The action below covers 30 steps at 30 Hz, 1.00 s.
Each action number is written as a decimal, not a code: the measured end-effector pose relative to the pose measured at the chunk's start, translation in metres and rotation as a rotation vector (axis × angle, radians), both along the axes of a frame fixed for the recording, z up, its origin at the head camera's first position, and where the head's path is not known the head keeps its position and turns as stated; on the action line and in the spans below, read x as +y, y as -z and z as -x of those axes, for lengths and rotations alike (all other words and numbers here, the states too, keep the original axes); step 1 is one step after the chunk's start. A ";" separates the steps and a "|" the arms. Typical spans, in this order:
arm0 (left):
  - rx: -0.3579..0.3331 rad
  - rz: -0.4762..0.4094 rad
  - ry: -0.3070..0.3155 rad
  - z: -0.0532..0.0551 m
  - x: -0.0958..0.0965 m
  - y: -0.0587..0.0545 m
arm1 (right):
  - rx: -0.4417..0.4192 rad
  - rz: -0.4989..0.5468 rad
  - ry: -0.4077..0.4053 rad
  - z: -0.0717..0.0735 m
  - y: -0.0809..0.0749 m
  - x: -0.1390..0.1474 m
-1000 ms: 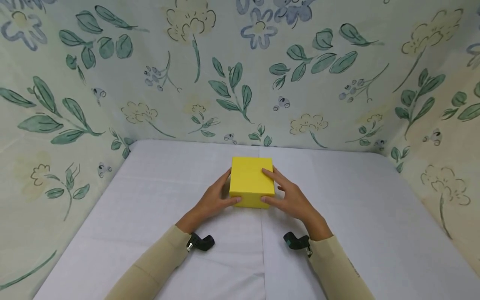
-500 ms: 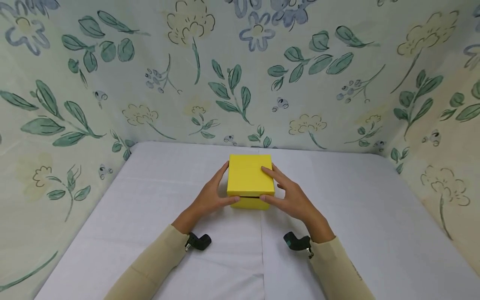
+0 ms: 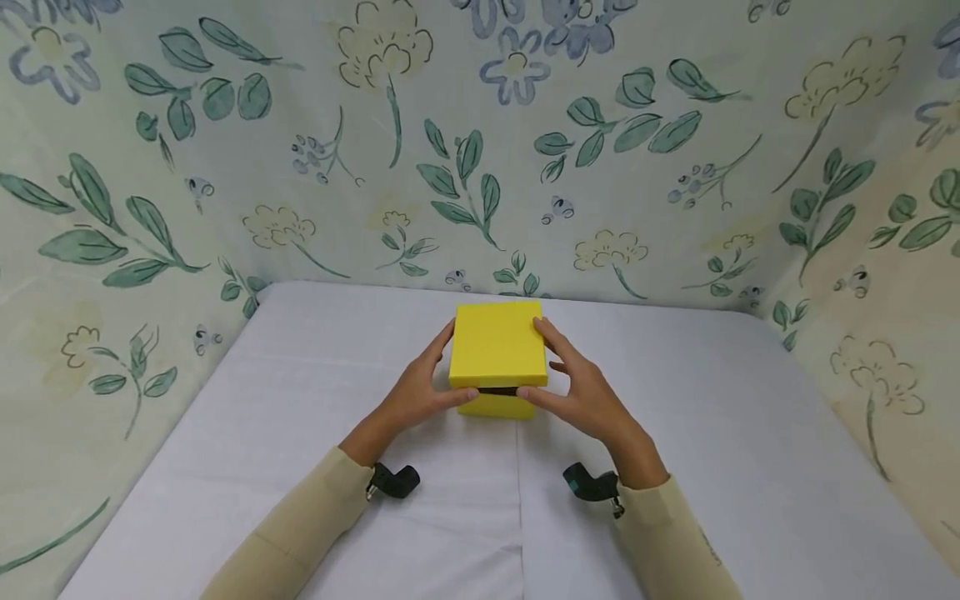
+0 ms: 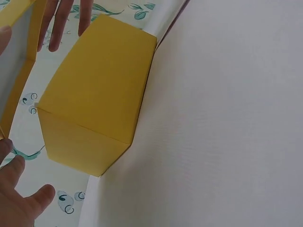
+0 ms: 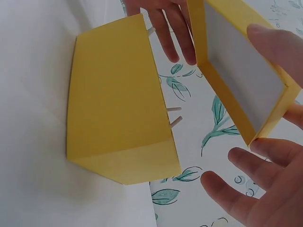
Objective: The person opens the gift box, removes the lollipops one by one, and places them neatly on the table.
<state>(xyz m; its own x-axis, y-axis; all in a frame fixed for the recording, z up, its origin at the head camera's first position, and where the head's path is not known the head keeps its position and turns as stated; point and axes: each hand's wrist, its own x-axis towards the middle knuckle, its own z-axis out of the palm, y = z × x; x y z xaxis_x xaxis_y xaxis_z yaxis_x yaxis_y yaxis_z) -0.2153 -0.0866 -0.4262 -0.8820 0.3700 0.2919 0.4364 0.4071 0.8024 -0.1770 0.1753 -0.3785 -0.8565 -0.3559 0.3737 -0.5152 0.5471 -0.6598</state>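
A yellow box lid (image 3: 498, 343) is raised over a yellow box (image 3: 495, 407), with a dark gap between them at the front. My left hand (image 3: 408, 396) grips the lid's left side, thumb at its front edge. On the right side my right hand (image 3: 588, 396) holds it likewise, thumb in front and fingers along the side. In the right wrist view the lid (image 5: 241, 71) is tipped, showing its pale inside, apart from the box (image 5: 113, 99). Thin whitish sticks (image 5: 175, 122) poke out over the box's open rim. The rest of its contents is hidden.
The box stands on a table with a white cloth (image 3: 315, 358), near its back edge. Curtains with a leaf and flower print (image 3: 465, 175) close off the back and both sides. A small black camera (image 3: 396, 481) sits on each wrist.
Both hands have raised the lid off the box. A gap has opened below its front edge and grown wider, while the box stays on the table.
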 end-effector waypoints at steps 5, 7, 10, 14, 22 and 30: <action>0.034 -0.041 0.003 -0.001 -0.007 -0.008 | 0.019 0.011 -0.043 0.003 -0.005 -0.006; 0.046 -0.040 -0.001 -0.001 -0.012 -0.011 | 0.020 0.001 -0.048 0.005 -0.009 -0.009; 0.051 -0.040 -0.011 -0.002 -0.019 -0.016 | 0.019 0.009 -0.059 0.008 -0.017 -0.015; 0.035 -0.063 -0.044 -0.004 -0.027 -0.022 | -0.009 0.068 -0.065 0.012 -0.024 -0.026; 0.020 -0.097 -0.122 -0.004 -0.037 -0.032 | -0.102 0.152 -0.067 0.023 -0.024 -0.044; -0.141 -0.224 -0.181 0.010 -0.052 -0.043 | -0.356 0.196 -0.058 0.045 -0.032 -0.063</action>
<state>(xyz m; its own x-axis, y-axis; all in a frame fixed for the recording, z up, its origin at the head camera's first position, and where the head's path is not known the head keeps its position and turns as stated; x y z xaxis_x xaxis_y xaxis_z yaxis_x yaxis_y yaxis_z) -0.2257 -0.1389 -0.3833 -0.9652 0.1436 0.2187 0.2512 0.2741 0.9283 -0.2221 0.1122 -0.3464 -0.9252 -0.3590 0.1231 -0.2622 0.3701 -0.8912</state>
